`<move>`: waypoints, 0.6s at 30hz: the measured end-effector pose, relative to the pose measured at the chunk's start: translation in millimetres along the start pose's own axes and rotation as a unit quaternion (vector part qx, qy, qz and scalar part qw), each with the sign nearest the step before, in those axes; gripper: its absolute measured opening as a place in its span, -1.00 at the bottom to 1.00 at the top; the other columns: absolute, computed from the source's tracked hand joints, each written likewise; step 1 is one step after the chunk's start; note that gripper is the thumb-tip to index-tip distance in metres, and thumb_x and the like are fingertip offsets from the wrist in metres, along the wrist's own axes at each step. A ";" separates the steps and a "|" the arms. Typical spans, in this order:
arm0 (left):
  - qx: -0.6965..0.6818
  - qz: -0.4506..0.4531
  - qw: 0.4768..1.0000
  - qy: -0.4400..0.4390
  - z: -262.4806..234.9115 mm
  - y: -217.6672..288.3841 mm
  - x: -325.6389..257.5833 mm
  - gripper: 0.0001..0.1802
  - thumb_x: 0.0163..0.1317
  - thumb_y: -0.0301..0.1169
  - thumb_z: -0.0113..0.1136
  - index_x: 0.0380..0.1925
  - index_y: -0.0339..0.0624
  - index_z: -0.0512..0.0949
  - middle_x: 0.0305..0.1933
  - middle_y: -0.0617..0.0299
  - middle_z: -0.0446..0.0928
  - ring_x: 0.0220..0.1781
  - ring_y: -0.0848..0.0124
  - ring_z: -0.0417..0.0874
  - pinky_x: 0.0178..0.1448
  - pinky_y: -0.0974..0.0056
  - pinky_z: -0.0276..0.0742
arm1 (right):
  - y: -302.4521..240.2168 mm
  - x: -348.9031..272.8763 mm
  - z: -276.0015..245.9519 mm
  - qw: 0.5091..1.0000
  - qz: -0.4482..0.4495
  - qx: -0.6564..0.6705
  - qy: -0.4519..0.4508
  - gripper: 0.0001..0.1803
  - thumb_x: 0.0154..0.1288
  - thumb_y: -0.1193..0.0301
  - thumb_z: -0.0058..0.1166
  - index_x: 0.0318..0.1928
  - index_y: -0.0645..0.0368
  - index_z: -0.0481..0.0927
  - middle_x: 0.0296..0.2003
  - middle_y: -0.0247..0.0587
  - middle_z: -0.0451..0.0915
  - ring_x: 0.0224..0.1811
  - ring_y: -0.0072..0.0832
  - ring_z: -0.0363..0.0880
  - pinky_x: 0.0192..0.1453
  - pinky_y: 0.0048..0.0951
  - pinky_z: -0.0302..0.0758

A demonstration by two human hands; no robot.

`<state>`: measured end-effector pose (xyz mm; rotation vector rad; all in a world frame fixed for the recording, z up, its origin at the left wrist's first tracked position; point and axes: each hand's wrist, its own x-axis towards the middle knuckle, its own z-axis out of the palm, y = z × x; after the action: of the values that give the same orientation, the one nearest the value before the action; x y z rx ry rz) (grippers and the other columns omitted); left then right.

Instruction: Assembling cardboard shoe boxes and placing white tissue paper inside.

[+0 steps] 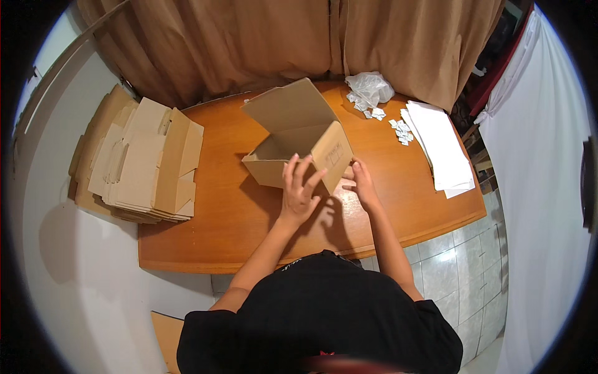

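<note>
An open brown cardboard box (pixel 268 171) stands tilted at the middle of the table, its large lid flap (pixel 289 106) raised at the back. Its right side panel (pixel 333 156) carries a small printed mark. My left hand (pixel 300 193) is at the near side of the box, fingers spread and curved against the cardboard near the front corner. At the right panel's edge is my right hand (pixel 362 186), with its fingers apart and a fingertip close to or touching the panel's corner. Neither hand is visibly wrapped round the cardboard.
Flattened cardboard boxes (pixel 140 156) are stacked on the table's left end. White paper sheets (pixel 441 146) lie at the right. Small white packets (pixel 402 132) and a clear plastic bag (pixel 372 88) are at the back right. A brown curtain (pixel 249 50) hangs behind the wooden table (pixel 218 234).
</note>
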<state>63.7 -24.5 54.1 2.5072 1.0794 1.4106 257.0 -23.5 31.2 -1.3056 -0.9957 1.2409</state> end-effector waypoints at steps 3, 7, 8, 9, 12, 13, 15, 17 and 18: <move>0.033 0.036 0.998 -0.049 27.9 -6.2 -22.7 -0.17 -0.36 -0.53 0.38 0.07 0.14 0.34 0.26 0.13 0.15 0.31 -0.05 0.10 0.30 -0.16 0.10 | 8.9 -0.8 -6.1 0.993 0.079 0.083 -0.009 -0.17 0.24 -0.14 -0.20 0.33 0.08 -0.07 0.25 0.01 0.13 0.14 -0.14 0.31 -0.01 -0.13 0.42; -0.066 0.066 0.987 -0.131 46.4 3.7 -44.1 -0.27 -0.26 -0.46 0.38 0.05 0.14 0.37 0.26 0.14 0.17 0.31 0.01 0.14 0.31 -0.16 0.08 | 39.9 2.9 -10.3 0.981 0.173 -0.003 0.082 -0.16 0.14 -0.19 -0.10 0.26 0.10 0.11 0.18 -0.09 0.22 0.02 -0.20 0.38 -0.12 -0.16 0.43; -0.119 0.055 0.981 -0.142 48.3 6.7 -46.4 -0.37 -0.15 -0.37 0.35 0.02 0.09 0.39 0.26 0.14 0.17 0.30 0.06 0.17 0.31 -0.16 0.07 | 63.8 11.8 -20.8 0.985 0.152 0.004 0.085 -0.19 0.14 -0.16 -0.06 0.25 0.10 0.13 0.16 -0.08 0.25 0.03 -0.21 0.37 -0.12 -0.18 0.42; -0.119 0.056 0.981 -0.143 49.0 5.3 -50.4 -0.37 -0.15 -0.37 0.35 0.02 0.09 0.39 0.26 0.14 0.17 0.30 0.06 0.17 0.31 -0.16 0.07 | 79.0 16.2 -25.5 0.987 0.132 0.011 0.087 -0.21 0.14 -0.13 -0.03 0.24 0.11 0.15 0.13 -0.07 0.29 0.04 -0.23 0.35 -0.13 -0.20 0.41; -0.044 0.021 0.997 -0.064 45.7 -6.8 -57.9 -0.39 -0.07 -0.30 0.28 0.05 -0.09 0.33 0.26 0.06 0.16 0.27 0.06 0.19 0.31 -0.08 0.06 | 83.3 7.5 -32.2 0.979 0.125 0.063 0.150 -0.19 0.11 0.02 0.10 0.23 0.25 0.13 0.09 0.05 0.32 0.06 -0.23 0.35 0.00 -0.32 0.36; -0.046 0.024 0.997 -0.065 42.5 -12.8 -59.1 -0.39 -0.07 -0.30 0.28 0.05 -0.09 0.33 0.26 0.06 0.16 0.27 0.06 0.19 0.31 -0.08 0.06 | 90.7 6.4 -37.5 0.971 0.118 0.089 0.189 -0.14 0.09 0.11 0.18 0.23 0.35 0.09 0.11 0.17 0.28 0.13 -0.19 0.32 0.14 -0.29 0.33; -0.006 -0.146 0.989 0.017 34.3 -28.3 -58.6 -0.44 -0.02 -0.33 0.23 0.04 -0.12 0.32 0.26 0.06 0.15 0.29 0.11 0.17 0.32 -0.10 0.00 | 107.0 6.9 -41.7 0.959 0.099 0.088 0.252 -0.23 0.09 0.13 0.19 0.18 0.34 0.19 0.09 0.17 0.30 0.10 -0.21 0.35 0.11 -0.32 0.36; 0.002 -0.210 0.977 0.030 24.2 -47.4 -60.5 -0.43 0.03 -0.33 0.19 0.08 -0.14 0.29 0.28 0.05 0.12 0.31 0.10 0.14 0.33 -0.07 0.01 | 113.4 6.1 -45.2 0.956 0.085 -0.024 0.280 -0.28 0.10 0.13 0.18 0.15 0.31 0.25 0.07 0.16 0.31 0.08 -0.21 0.36 0.09 -0.32 0.37; 0.008 -0.275 0.960 0.042 20.8 -56.7 -60.5 -0.43 0.09 -0.32 0.15 0.13 -0.16 0.26 0.30 0.04 0.10 0.33 0.10 0.11 0.34 -0.03 0.02 | 115.2 6.3 -44.6 0.954 0.067 -0.027 0.290 -0.36 0.11 0.15 0.19 0.09 0.29 0.32 0.05 0.15 0.34 0.09 -0.24 0.36 0.08 -0.31 0.37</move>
<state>29.0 -13.0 -23.1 1.9312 1.6383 1.3377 292.4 -37.6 -86.4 -1.6729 -0.5265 0.8453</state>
